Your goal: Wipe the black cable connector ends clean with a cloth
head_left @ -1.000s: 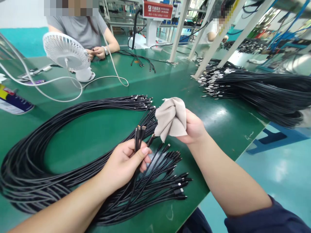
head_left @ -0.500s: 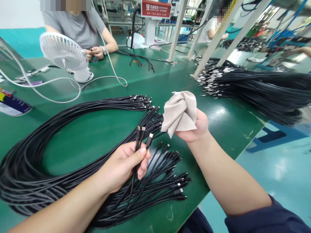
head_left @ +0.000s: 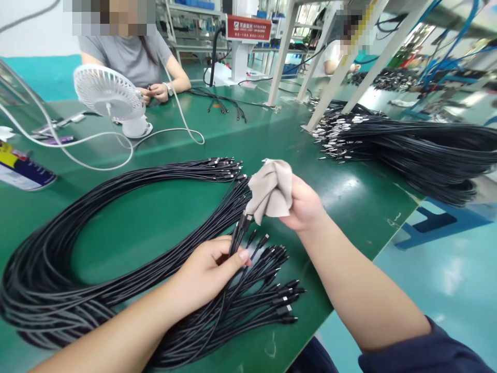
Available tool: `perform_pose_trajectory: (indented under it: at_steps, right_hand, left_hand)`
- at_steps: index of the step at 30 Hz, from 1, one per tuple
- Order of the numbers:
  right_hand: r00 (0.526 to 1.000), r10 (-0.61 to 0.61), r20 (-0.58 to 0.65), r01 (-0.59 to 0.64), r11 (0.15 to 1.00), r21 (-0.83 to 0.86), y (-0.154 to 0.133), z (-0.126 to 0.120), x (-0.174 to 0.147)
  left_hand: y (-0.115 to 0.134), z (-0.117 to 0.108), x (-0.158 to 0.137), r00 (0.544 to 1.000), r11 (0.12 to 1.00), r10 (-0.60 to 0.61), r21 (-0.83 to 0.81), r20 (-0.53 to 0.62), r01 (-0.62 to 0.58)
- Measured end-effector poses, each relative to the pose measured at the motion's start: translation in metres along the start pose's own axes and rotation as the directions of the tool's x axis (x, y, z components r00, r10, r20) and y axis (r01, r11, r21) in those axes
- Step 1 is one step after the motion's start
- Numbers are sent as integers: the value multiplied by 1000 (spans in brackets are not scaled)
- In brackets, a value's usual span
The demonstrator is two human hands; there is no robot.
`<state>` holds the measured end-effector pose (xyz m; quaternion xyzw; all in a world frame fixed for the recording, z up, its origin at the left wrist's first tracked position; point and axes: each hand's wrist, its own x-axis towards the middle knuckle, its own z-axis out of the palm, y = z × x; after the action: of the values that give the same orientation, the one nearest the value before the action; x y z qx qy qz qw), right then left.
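My left hand is closed round a few black USB cables just below their plugs, with the thumb pressed on top. A crumpled beige cloth is in my right hand, its fingers mostly hidden behind the fabric. The cloth's lower edge is right beside the plug tips; whether it touches them I cannot tell. Under my left hand, a large looped bundle of black cables lies on the green table. Loose plug ends fan out at the right.
A white fan with a trailing white cord stands at the back left, near a spray can. Another person sits across the table. A second cable pile lies at the right, beside white posts.
My left hand has shifted slightly right with the cables and turned them. My right hand has brought the cloth left and a little down, close to the plugs.
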<state>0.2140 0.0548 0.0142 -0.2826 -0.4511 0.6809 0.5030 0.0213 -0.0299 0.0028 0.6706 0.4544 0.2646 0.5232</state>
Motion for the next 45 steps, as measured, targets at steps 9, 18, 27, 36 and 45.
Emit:
perform_pose_trajectory:
  at_steps: [9,18,27,36,45]
  right_hand:
    - [910,192,368,40,842,-538,-1,21,-18]
    - [879,300,369,-82,860,-505,7,23,-17]
    - [959,191,207,-15,769,-639,12,32,-18]
    - [888,283,363,-114,899,-422,13,23,-14]
    - [891,278,358,-126,911,-392,11,20,-10]
  left_hand:
    - [0,-2,0,984,944,-175,-289,-27,160]
    - [-2,-3,1,974,887,-227,-418,-28,195]
    - [-1,-4,2,971,887,-229,-424,-64,181]
    - [-1,-5,4,974,888,-204,-436,-94,144]
    - [0,-4,3,969,825,-243,-536,-48,180]
